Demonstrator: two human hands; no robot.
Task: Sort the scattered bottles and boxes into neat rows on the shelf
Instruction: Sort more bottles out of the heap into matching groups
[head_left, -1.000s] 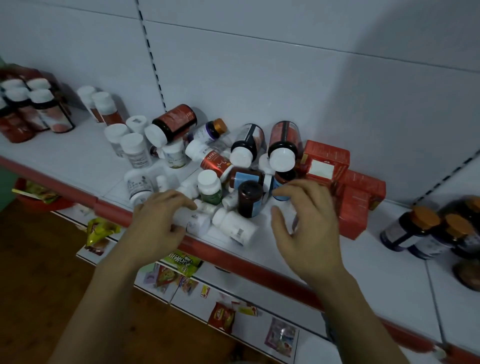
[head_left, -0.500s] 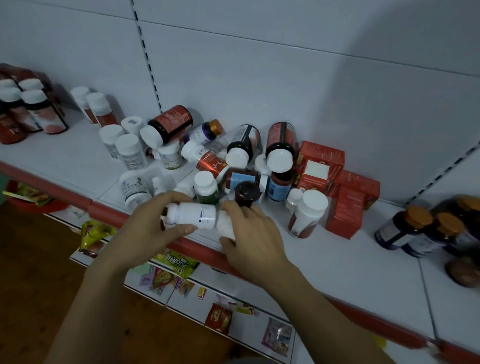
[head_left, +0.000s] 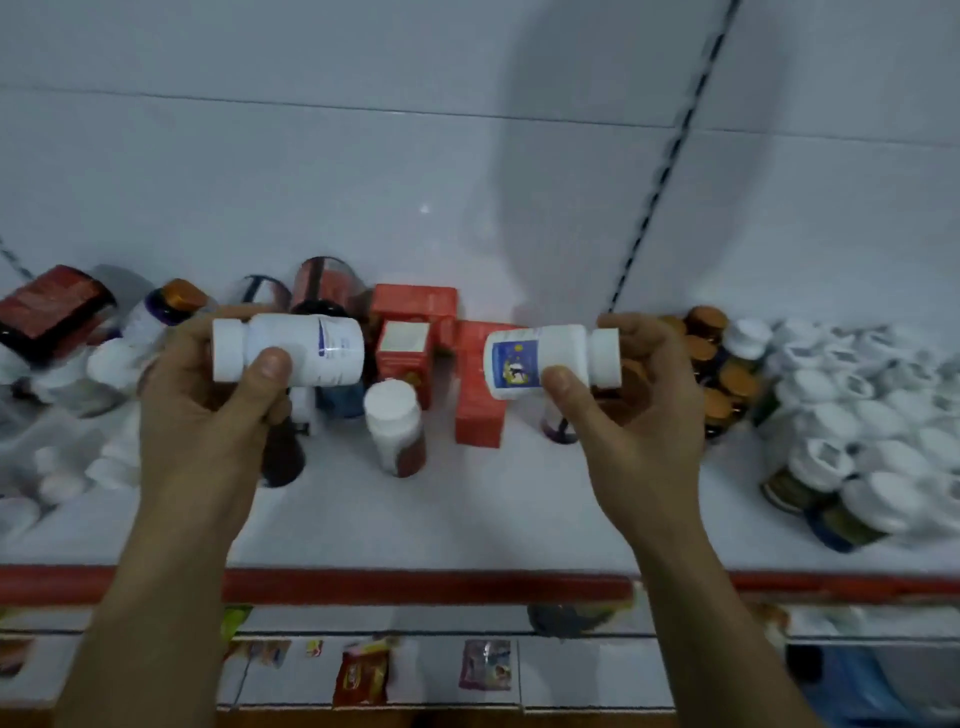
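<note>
Our left hand (head_left: 208, 415) clamps the white bottle (head_left: 296, 351), our right hand (head_left: 641, 415) the blue-labelled bottle (head_left: 545, 358); we recommend uprighting the 2 before shelving.

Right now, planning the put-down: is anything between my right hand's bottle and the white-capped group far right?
Yes: the orange-capped bottles stand between the blue-labelled bottle and the white-capped group; the shelf strip in front of them looks bare.

A shop, prob. a pharmacy or supplement store: white metal display shelf (head_left: 467, 519) w/ red front strip (head_left: 415, 584), slotted upright (head_left: 660, 171) in the back panel, many same-type pill bottles (head_left: 878, 457) grouped as stock, red boxes (head_left: 415, 306), small packets (head_left: 361, 675) on the lower shelf (head_left: 597, 670).
</note>
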